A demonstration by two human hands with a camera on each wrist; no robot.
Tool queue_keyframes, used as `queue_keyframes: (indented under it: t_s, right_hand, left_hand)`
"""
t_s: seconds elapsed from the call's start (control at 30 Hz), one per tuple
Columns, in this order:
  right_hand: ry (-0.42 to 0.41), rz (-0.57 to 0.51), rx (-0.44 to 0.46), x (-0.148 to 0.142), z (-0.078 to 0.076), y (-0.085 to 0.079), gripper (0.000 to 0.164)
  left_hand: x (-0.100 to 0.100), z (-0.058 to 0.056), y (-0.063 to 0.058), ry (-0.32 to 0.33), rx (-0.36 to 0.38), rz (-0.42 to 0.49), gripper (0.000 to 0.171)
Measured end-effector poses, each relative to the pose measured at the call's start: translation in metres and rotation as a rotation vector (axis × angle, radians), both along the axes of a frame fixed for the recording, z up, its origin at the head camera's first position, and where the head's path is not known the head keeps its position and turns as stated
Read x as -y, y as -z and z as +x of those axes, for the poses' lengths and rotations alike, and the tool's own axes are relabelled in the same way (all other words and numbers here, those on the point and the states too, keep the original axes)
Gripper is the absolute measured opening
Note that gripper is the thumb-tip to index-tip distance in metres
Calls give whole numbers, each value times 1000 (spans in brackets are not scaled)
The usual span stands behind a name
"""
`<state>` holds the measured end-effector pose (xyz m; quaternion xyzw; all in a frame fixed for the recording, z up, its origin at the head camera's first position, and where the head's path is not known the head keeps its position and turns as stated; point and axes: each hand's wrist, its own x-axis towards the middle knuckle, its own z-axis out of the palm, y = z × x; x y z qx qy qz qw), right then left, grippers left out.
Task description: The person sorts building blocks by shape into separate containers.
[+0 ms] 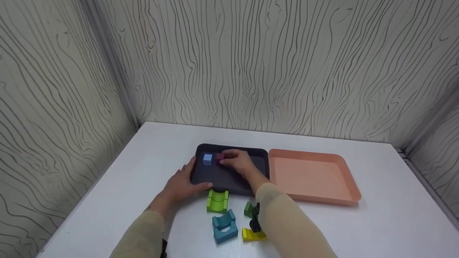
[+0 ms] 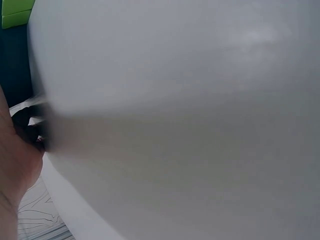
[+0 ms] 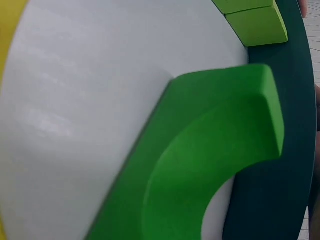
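In the head view, a dark shallow tray (image 1: 215,177) stands mid-table. My right hand (image 1: 241,164) reaches over it and pinches a dark red cube (image 1: 219,157) between thumb and fingers, inside the tray. Left of that cube sits a light blue cube (image 1: 207,159). My left hand (image 1: 180,185) rests at the tray's near left corner, fingers along the left side and thumb stretched by the front rim. At the edge of the left wrist view, part of this hand (image 2: 17,165) shows. Whether the red cube touches the tray floor is hard to tell.
In front of the tray lie light green grooved blocks (image 1: 217,201), teal curved blocks (image 1: 225,233), a yellow block (image 1: 252,235) and a green arched block (image 3: 200,130), partly behind my right sleeve in the head view. A pink tray (image 1: 312,175) adjoins the dark one.
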<state>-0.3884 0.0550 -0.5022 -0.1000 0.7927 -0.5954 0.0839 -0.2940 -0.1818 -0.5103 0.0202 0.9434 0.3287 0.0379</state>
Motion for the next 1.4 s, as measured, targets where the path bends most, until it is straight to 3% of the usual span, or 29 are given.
queue_keyframes:
  t_s: [0.73,1.1,1.4]
  right_hand:
    - [-18,72,-44,0,0,0,42]
    - [-58,47,-59,-1,2,2,48]
    - [-76,28,-11,-3,2,-2,61]
  left_hand:
    - [1,-1,2,-5,-3,3,121]
    - [0,-2,4,3,-16,9,121]
    - [0,-1,3,-6,-2,9,122]
